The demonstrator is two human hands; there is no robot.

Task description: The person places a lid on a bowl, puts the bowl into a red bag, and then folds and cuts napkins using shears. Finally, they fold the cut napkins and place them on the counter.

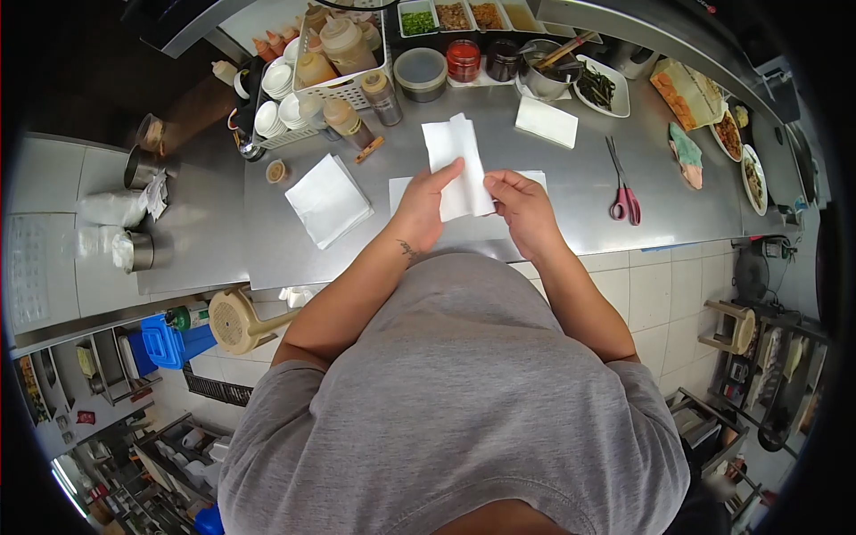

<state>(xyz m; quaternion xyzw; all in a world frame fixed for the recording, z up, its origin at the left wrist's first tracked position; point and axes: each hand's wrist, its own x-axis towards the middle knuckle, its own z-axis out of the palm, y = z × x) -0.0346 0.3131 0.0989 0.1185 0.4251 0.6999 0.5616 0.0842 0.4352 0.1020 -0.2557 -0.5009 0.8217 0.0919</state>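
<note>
A white paper napkin (pixel 456 147), partly folded into a tall strip, is held up over the counter in front of my body. My left hand (pixel 423 203) grips its left side, the thumb lying across the paper. The fingertips of my right hand (pixel 524 207) pinch its right edge low down. Beneath my hands, another white sheet (pixel 401 189) lies flat on the counter, mostly covered. To the left rests a stack of square white napkins (pixel 328 201). Beyond my right hand lies a folded white napkin pile (pixel 546 121).
On the steel counter (pixel 588 214) lie pink-handled scissors (pixel 622 183) and a cloth (pixel 686 156). A white basket of sauce bottles (pixel 343 53), a lidded tub (pixel 421 73), a pot (pixel 546 76) and a dish of greens (pixel 603 87) line the back. Plates of food (pixel 754 178) stand far right.
</note>
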